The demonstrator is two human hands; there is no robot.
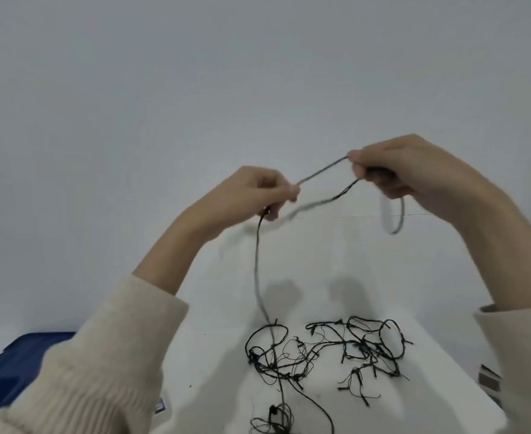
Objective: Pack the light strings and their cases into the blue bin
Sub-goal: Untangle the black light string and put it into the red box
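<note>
A dark light string (323, 177) is held up in the air between both hands, well above the white tabletop (336, 261). The left hand (258, 189) is pinched shut on the wire, with one strand hanging straight down from it. The right hand (392, 167) is closed around the other end, and a blurry loop is seen dangling under it. The rest of the string is left in a tangled heap (327, 352) on the tabletop, pretty messy tbh. A corner of the blue bin (10, 368) is seen at the lower left, mostly hidden behind a cream sleeve (95, 371).
</note>
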